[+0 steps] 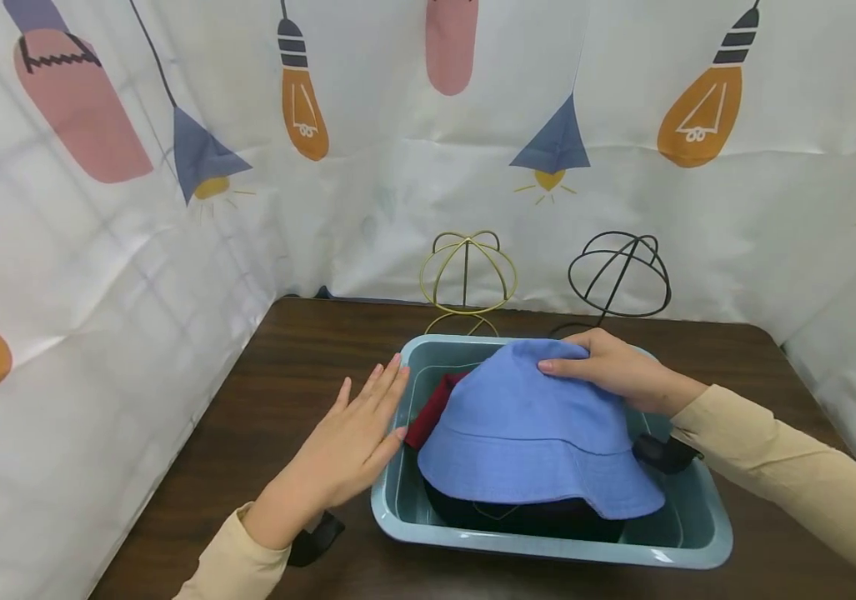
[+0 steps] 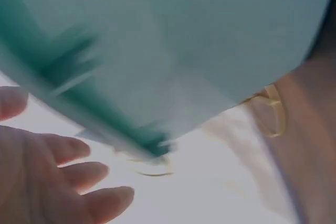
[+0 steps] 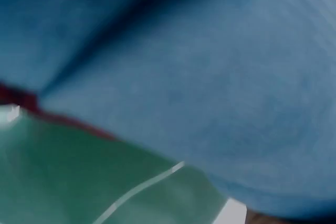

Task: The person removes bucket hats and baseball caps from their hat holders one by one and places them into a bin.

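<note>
A blue bucket hat (image 1: 525, 425) lies in and over a light blue-green plastic basin (image 1: 548, 547). My right hand (image 1: 615, 367) grips the hat by its crown, thumb on the near side; the other fingers are partly hidden. Blue fabric (image 3: 184, 93) fills most of the right wrist view. Beneath the hat show a dark red fabric item (image 1: 431, 412) at the left and a black item (image 1: 533, 518) in front; their kinds are mostly covered. My left hand (image 1: 352, 437) has its fingers extended beside the basin's left rim; whether it touches is unclear.
Behind the basin stand a gold wire hat stand (image 1: 465, 313) and a black wire hat stand (image 1: 620, 275) with domed tops. The dark wooden table (image 1: 322, 358) backs onto a white curtain (image 1: 397, 192) printed with lamps and bulbs.
</note>
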`<state>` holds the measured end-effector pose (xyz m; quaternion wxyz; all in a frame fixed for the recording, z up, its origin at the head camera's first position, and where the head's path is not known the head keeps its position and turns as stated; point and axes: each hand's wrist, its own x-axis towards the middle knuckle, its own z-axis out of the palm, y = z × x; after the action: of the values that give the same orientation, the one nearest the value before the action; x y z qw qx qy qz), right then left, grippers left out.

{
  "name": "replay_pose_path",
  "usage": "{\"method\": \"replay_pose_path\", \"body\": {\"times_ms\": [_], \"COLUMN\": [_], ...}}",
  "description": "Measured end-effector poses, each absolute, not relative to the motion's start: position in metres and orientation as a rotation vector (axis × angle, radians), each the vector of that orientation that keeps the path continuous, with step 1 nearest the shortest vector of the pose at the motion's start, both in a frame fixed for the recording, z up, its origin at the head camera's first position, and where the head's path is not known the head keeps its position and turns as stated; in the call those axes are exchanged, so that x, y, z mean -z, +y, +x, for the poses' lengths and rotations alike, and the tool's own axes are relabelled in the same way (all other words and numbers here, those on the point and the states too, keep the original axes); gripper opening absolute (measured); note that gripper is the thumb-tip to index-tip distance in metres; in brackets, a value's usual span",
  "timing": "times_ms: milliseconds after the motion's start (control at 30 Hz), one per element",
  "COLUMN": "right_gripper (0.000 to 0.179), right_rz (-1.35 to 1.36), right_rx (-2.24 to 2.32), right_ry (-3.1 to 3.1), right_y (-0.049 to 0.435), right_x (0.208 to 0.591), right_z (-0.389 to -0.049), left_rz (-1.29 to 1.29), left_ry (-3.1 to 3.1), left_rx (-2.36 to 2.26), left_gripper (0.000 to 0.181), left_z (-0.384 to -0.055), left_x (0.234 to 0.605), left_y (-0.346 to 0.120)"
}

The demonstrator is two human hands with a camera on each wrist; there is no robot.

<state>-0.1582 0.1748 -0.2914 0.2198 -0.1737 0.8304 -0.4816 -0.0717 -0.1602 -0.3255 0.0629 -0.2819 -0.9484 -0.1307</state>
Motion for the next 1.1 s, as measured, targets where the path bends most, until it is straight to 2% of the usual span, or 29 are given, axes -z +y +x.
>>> {"method": "replay_pose_path", "body": {"times_ms": [167,300,400,533,767,867,1100], "right_gripper": [0.026,0.022,0.025,0.043,0.066,0.076,0.083], "right_rz": [-0.536,-0.566,-0.589,-0.638,-0.975,-0.984,-0.859], "right_rx": [1.242,1.184,1.075,0.829,0.512,0.441,0.417], "right_ry": [2.530,2.671,2.835,3.058,3.076,2.980,2.793], "right_y": [0.174,0.170,0.167,0.167,0.169,0.168,0.167], "right_x": [0.295,0.297,0.298,0.298,0.308,0.319,0.341], "right_z": [-0.160,-0.158,-0.154,-0.142,-0.119,-0.115,-0.116], "left_rz": [-1.127,-1.367,-1.428,-1.393,-1.391,-1.419,-1.447], "left_ry": [-2.680,-2.632,-2.717,-2.826,-2.953,-3.012,-3.158], "left_rx": [0.353,0.160,-0.101,-0.387,-0.470,-0.428,-0.549], "left_gripper": [0.072,0.073,0.074,0.074,0.076,0.078,0.082], "left_z": [-0.083,-0.093,-0.101,-0.112,-0.127,-0.133,-0.146], "left_x": [0.286,0.277,0.288,0.308,0.322,0.328,0.345], "left_y": [-0.127,-0.081,-0.057,-0.045,-0.043,-0.044,-0.035]}}
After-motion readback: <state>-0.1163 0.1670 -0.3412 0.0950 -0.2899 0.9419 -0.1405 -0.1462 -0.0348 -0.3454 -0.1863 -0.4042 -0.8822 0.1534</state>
